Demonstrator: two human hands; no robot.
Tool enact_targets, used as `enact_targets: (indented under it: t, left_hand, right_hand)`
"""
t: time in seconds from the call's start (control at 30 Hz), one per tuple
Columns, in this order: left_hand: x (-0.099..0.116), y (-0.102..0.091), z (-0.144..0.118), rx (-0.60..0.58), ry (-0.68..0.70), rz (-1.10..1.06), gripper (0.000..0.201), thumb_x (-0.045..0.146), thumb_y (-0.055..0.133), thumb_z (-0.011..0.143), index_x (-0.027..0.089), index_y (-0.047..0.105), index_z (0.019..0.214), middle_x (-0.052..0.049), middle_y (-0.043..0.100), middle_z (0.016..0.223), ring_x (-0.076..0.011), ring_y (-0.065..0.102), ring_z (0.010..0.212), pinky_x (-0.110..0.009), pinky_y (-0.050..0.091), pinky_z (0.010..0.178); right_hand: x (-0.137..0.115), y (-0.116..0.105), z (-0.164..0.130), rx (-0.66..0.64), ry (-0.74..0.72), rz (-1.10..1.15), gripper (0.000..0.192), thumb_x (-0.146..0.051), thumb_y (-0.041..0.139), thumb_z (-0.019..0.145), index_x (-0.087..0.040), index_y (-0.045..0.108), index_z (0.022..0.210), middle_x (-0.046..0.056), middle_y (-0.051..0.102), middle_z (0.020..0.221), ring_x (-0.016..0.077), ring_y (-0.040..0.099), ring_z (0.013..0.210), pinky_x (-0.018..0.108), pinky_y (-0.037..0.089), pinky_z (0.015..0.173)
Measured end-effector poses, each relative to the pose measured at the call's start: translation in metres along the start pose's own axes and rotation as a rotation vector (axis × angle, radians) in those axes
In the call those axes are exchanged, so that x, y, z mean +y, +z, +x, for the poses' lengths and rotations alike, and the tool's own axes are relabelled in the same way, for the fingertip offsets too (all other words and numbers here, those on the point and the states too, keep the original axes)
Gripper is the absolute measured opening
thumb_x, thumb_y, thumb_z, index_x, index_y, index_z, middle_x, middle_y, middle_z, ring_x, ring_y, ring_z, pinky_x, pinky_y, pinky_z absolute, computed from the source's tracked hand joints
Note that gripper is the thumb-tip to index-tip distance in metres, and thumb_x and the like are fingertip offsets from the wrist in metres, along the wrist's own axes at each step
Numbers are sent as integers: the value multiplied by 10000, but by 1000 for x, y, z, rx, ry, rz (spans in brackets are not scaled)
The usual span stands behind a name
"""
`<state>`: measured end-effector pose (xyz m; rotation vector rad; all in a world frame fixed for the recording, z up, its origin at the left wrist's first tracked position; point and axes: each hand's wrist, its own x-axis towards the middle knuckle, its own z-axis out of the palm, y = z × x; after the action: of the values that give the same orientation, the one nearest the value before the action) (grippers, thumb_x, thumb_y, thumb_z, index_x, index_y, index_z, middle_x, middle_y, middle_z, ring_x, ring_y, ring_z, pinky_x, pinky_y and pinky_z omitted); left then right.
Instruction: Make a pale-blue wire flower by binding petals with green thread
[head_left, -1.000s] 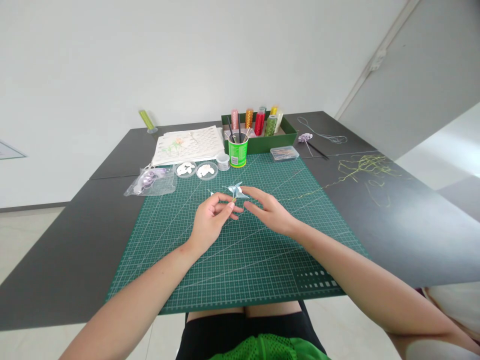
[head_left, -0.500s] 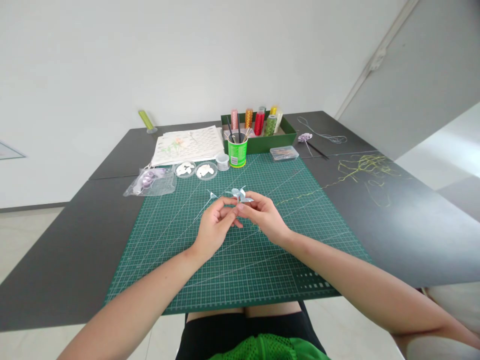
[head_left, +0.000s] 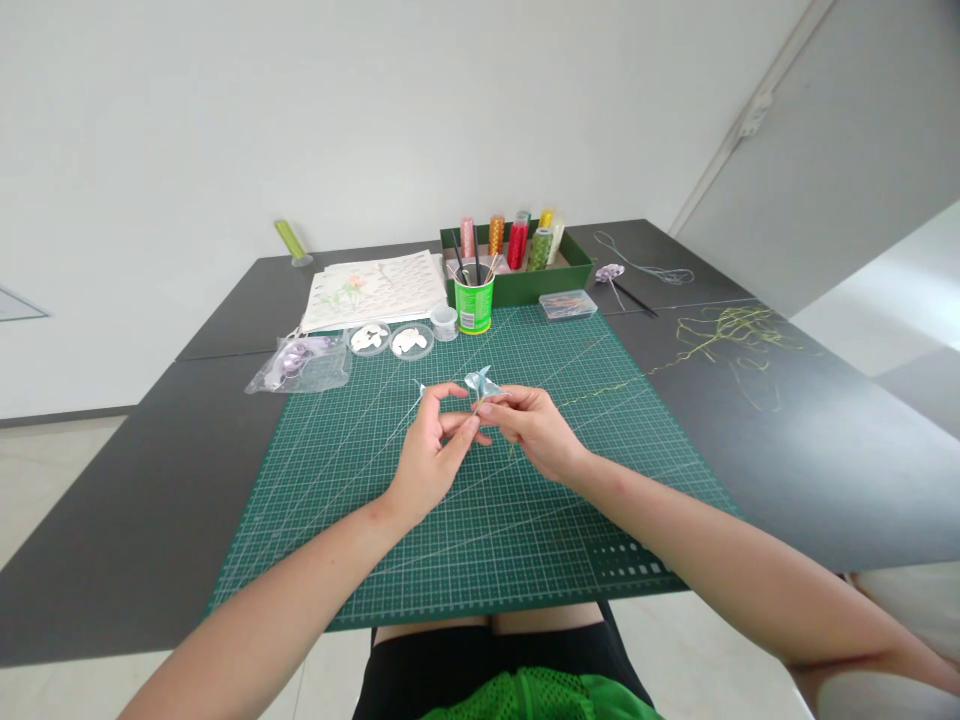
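A pale blue artificial flower is held up above the green cutting mat. My left hand pinches its thin stem between thumb and a finger, with the index finger arched over. At the flower's base, the thumb and fingers of my right hand are closed on a petal or the stem; which one is partly hidden. Yellow-green thread runs from near my right hand to the right across the mat. Just beyond my left hand lies another small blue piece on a wire.
Two clear dishes of white petals, a small lidded tub and a green cup of tools stand along the mat's far edge. Behind is a green box with thread spools. Tangled thread lies right, a plastic bag left.
The flower has turned and tilted, so its petals show from another side. My left index finger has lifted and arched, and my right fingers have shifted slightly at the flower's base.
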<state>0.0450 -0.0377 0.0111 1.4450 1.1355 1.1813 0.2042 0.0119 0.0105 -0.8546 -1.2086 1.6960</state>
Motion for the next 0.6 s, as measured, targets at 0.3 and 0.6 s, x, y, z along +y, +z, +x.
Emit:
enact_targets:
  t: [0.3, 0.6]
  left_hand:
    - [2, 1, 5, 7, -64, -151, 305, 466, 592, 944, 169, 584, 1011, -85, 787, 905, -203, 757, 803, -311, 581, 717]
    - [5, 0, 6, -35, -83, -53, 294, 432, 631, 929, 147, 699, 948, -82, 795, 777, -207, 771, 718, -316, 627, 705]
  right_hand:
    - [0, -1, 0, 31, -142, -128, 273, -428, 812, 730, -189, 706, 652, -75, 380, 495, 73, 278, 505, 268, 252, 509]
    - [2, -3, 1, 77, -146, -167, 213, -390, 795, 735, -191, 743, 680, -65, 382, 503, 83, 271, 522, 275, 227, 523]
